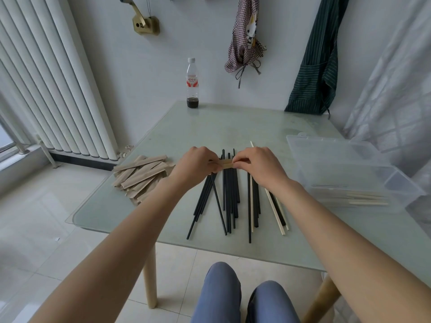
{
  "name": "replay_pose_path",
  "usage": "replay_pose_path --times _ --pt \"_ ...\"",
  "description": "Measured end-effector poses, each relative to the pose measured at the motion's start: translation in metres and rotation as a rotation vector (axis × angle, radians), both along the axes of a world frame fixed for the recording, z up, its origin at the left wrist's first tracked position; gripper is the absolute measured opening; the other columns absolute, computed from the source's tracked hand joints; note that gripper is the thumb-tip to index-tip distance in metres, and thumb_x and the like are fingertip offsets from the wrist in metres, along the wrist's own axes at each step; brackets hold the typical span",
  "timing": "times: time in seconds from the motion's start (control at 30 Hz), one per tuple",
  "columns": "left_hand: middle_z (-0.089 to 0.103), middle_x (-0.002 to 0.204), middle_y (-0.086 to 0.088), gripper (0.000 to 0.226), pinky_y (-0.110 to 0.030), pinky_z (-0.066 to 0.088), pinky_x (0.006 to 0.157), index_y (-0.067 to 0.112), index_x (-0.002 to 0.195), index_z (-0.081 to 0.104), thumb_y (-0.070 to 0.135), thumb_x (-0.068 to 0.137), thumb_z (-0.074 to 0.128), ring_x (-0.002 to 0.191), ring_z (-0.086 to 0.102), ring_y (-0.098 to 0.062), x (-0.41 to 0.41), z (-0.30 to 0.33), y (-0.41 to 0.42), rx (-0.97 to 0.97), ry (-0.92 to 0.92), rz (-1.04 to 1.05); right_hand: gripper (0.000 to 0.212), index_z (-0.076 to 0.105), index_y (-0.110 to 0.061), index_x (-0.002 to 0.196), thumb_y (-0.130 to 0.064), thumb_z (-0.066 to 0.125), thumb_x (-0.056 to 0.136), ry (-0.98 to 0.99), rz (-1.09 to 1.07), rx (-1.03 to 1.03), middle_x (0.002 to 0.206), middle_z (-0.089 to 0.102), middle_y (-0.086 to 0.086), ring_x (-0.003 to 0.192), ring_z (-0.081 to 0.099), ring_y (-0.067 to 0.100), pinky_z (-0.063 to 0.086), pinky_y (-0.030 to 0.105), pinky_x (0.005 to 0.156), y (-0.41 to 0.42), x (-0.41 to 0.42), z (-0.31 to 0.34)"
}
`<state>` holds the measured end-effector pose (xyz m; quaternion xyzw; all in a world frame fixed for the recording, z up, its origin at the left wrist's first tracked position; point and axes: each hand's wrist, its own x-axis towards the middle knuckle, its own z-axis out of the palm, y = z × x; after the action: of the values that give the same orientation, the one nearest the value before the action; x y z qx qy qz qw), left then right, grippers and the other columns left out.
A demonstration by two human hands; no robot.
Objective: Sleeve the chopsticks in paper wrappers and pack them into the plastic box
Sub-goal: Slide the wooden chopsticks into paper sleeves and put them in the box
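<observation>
Several black chopsticks (229,197) and a few pale ones (275,210) lie fanned on the glass table (144,201). Above them both hands hold one brown paper wrapper (225,163) level. My left hand (194,165) pinches its left end and my right hand (257,166) pinches its right end. A pile of brown wrappers (140,178) lies at the left. The clear plastic box (349,173) stands open at the right, with a few sleeved pale chopsticks (363,199) inside.
A plastic bottle (192,82) with a little dark liquid stands at the table's far edge. Two aprons hang on the wall behind. A white radiator is at the left. My knees show below the table's near edge.
</observation>
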<state>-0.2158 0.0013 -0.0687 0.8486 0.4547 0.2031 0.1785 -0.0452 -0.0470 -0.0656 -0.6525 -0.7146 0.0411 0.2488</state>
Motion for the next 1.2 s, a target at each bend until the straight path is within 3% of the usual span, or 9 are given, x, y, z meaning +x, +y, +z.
replay_pose_path --times 0.13,0.23,0.4,0.53,0.63,0.9,0.97,1.07,1.2 --pt "0.069 0.074 -0.010 0.016 -0.028 0.043 0.056 0.011 0.082 0.071 0.020 0.087 0.060 0.074 0.064 -0.026 -0.001 -0.007 0.002 -0.048 0.000 0.053 0.020 0.071 -0.020 0.106 -0.025 0.062 0.089 0.002 -0.032 0.018 0.101 0.068 0.001 0.100 0.055 0.020 0.042 0.034 0.088 0.001 0.001 -0.007" --pt "0.069 0.072 -0.008 0.014 -0.029 0.049 0.062 0.011 0.083 0.071 0.020 0.087 0.061 0.072 0.067 -0.023 -0.004 -0.013 0.005 -0.062 0.004 0.106 0.039 0.056 -0.019 0.126 -0.022 0.063 0.088 0.034 -0.172 0.041 0.119 0.056 0.003 0.116 0.047 0.020 0.041 0.033 0.095 0.002 0.009 -0.021" --pt "0.064 0.076 -0.006 0.013 -0.033 0.046 0.062 0.014 0.088 0.069 0.023 0.088 0.060 0.077 0.063 -0.029 -0.001 -0.020 0.007 -0.039 0.098 0.155 0.035 0.046 -0.010 0.119 -0.012 0.061 0.088 0.106 -0.321 -0.106 0.118 0.051 0.011 0.095 0.058 0.025 0.051 0.037 0.080 0.007 0.014 -0.041" --pt "0.063 0.076 -0.007 0.013 -0.035 0.049 0.066 0.012 0.089 0.068 0.018 0.089 0.057 0.079 0.064 -0.031 -0.001 -0.023 0.009 -0.032 0.072 0.210 0.047 0.039 -0.003 0.129 -0.016 0.061 0.089 0.071 -0.452 -0.297 0.122 0.049 0.017 0.101 0.057 0.031 0.042 0.032 0.069 0.013 0.017 -0.052" --pt "0.066 0.080 -0.010 0.013 -0.036 0.049 0.066 0.012 0.089 0.068 0.018 0.089 0.056 0.079 0.065 -0.030 0.000 -0.025 0.011 -0.037 0.072 0.200 0.041 0.044 -0.005 0.125 -0.015 0.061 0.089 0.048 -0.455 -0.410 0.121 0.051 0.017 0.103 0.055 0.030 0.041 0.031 0.069 0.018 0.021 -0.064" --pt "0.068 0.080 -0.011 0.016 -0.041 0.054 0.070 0.010 0.088 0.069 0.019 0.089 0.057 0.078 0.065 -0.030 0.004 -0.032 0.016 -0.058 0.032 0.185 0.019 0.053 -0.008 0.109 -0.006 0.050 0.090 -0.043 -0.404 -0.375 0.115 0.052 0.016 0.097 0.053 0.029 0.046 0.034 0.073 0.020 0.029 -0.076" --pt "0.068 0.079 -0.012 0.016 -0.040 0.052 0.069 0.009 0.087 0.069 0.018 0.089 0.056 0.077 0.065 -0.030 0.006 -0.033 0.015 -0.065 0.022 0.179 0.021 0.055 -0.006 0.112 -0.012 0.049 0.093 -0.047 -0.410 -0.399 0.122 0.049 0.018 0.105 0.053 0.032 0.047 0.038 0.082 0.023 0.027 -0.078" --pt "0.068 0.079 -0.013 0.017 -0.039 0.052 0.067 0.009 0.086 0.069 0.019 0.089 0.056 0.077 0.064 -0.031 0.006 -0.034 0.014 -0.069 0.021 0.180 0.029 0.057 -0.005 0.112 -0.027 0.057 0.093 -0.044 -0.436 -0.450 0.127 0.042 0.016 0.109 0.050 0.030 0.047 0.037 0.084 0.025 0.021 -0.075" --pt "0.068 0.078 -0.013 0.018 -0.038 0.052 0.066 0.009 0.084 0.069 0.019 0.089 0.056 0.077 0.065 -0.031 0.003 -0.033 0.013 -0.076 0.002 0.193 0.036 0.052 -0.005 0.122 -0.023 0.059 0.091 -0.145 -0.461 -0.620 0.131 0.041 0.019 0.116 0.046 0.031 0.045 0.035 0.086 0.029 0.014 -0.069"
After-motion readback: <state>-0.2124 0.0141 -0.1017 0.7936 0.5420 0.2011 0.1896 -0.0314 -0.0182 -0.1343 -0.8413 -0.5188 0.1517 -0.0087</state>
